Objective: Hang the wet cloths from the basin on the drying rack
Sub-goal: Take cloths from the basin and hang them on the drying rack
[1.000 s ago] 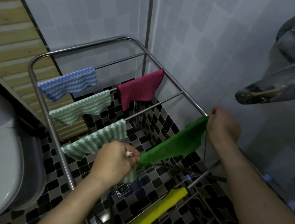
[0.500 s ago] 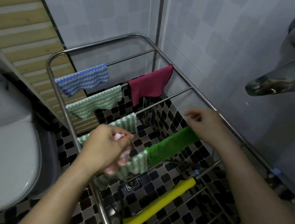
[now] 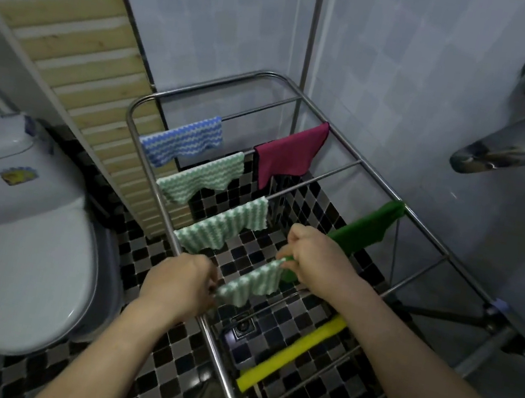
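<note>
Tiled bathroom corner: over the steel drying rack [image 3: 264, 74], my left hand [image 3: 180, 284] and right hand [image 3: 317, 260] each pinch an end of a green-and-white wavy-striped cloth [image 3: 250, 283].

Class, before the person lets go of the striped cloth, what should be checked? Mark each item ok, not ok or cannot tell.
1. Left hand grips one end of the striped cloth: ok.
2. Right hand grips the other end: ok.
3. Cloth stretched between the hands: ok.
4. Cloth lies over a bar of the drying rack: cannot tell.
5. Cloth clear of the green cloth: cannot tell, the right hand hides that spot.
</note>
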